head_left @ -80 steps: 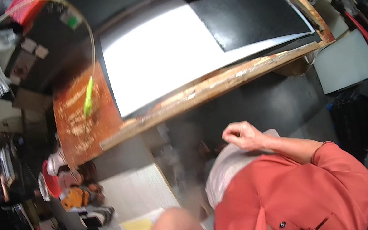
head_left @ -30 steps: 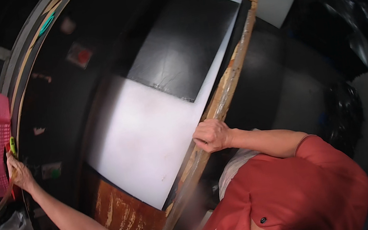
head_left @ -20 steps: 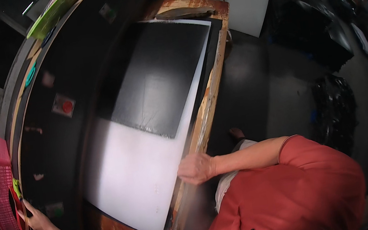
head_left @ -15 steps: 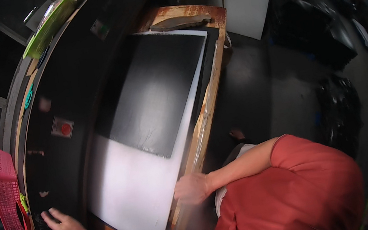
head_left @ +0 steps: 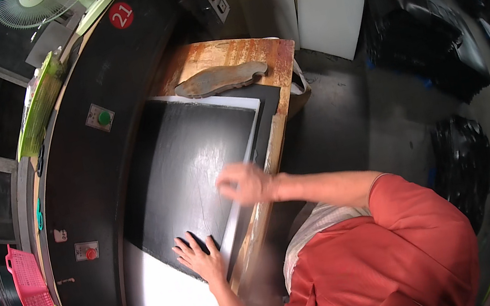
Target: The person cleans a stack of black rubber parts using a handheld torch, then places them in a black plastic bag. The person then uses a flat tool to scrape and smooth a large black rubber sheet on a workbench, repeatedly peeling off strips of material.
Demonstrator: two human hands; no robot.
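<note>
A dark, shiny black sheet (head_left: 185, 162) lies on a larger white board (head_left: 166, 300) on the wooden bench (head_left: 179, 64). My left hand (head_left: 200, 256) rests with fingers spread on the sheet's near end. Over the sheet's right edge hovers my right hand (head_left: 246, 183), blurred by motion. Its fingers look bent, and whether they hold anything cannot be made out. At the bench's far end lies a flat, curved brownish piece (head_left: 222, 78), apart from both hands.
Left of the bench runs a black machine front with a green button (head_left: 103, 117) and a red button (head_left: 89, 252). Beyond it are a pink basket (head_left: 34, 298), a green basket (head_left: 39, 108) and a fan (head_left: 36, 6). A white panel (head_left: 333, 1) leans at the back; black plastic-covered stacks (head_left: 411, 30) stand right.
My left hand has gone from the black machine front onto the sheet's near end. My right hand has moved forward from the bench edge to over the sheet. The view has shifted.
</note>
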